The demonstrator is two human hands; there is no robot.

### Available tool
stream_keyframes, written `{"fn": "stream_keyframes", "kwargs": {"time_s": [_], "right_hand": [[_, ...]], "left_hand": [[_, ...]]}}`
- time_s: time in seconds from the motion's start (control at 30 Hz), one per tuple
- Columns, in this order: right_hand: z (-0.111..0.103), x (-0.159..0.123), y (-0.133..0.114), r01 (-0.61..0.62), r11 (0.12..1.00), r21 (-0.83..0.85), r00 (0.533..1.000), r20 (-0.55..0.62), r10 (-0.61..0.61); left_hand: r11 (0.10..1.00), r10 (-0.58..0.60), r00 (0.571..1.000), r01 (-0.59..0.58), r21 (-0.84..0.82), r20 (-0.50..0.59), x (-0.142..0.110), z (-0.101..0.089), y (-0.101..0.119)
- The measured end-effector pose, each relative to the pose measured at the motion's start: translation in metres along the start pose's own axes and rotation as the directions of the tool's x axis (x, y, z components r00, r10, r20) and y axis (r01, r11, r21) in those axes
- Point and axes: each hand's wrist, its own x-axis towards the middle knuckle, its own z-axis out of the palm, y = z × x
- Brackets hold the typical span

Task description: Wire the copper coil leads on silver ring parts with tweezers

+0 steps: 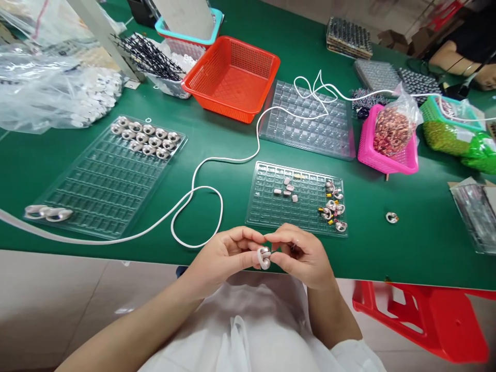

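Note:
Just over the front edge of the table, my left hand [228, 253] pinches a small C-shaped clip-on earbud [264, 258], white band with shiny silver rounded ends. My right hand [304, 254] is curled in from the other side, its thumb tip against the earbud and its index finger meeting the left fingertips above. Just beyond my hands lies a clear compartment tray [267, 206]. Small pale blocks [290, 188] sit in its middle, and silver parts with yellow and red bits [334, 206] cluster along its right side. One loose silver piece [391, 217] lies farther right.
At left, another clear tray [104, 181] holds silver shells. A white cable [205, 160] winds across the green table [228, 139]. Behind stand an orange basket [232, 77] and a pink basket [387, 161]. A co-worker's arm [449, 59] shows far right; a red stool [437, 320] stands below.

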Motion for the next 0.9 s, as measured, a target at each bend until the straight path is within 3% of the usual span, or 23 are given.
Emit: {"fn": "stream_keyframes", "kwargs": {"time_s": [0.27,0.5,0.73,0.9], "right_hand": [[0.003,0.003,0.001,0.033,0.998,-0.046,0.989,0.142,-0.026],[0.015,0.0,0.0,0.163,0.987,-0.013,0.987,-0.01,-0.163],[0.028,-0.004,-0.001,0.226,0.97,-0.087,0.963,-0.128,-0.236],[0.028,-0.005,0.001,0.231,0.967,-0.106,0.966,-0.094,-0.241]], "left_hand": [[0.999,-0.049,0.996,0.049,-0.001,0.076,0.0,0.002,0.006],[0.996,-0.092,0.989,0.093,0.0,0.113,0.001,-0.003,0.005],[0.983,-0.182,0.98,0.184,-0.021,0.079,0.002,-0.001,0.008],[0.98,-0.195,0.978,0.198,-0.026,0.077,0.001,-0.003,0.011]]}}
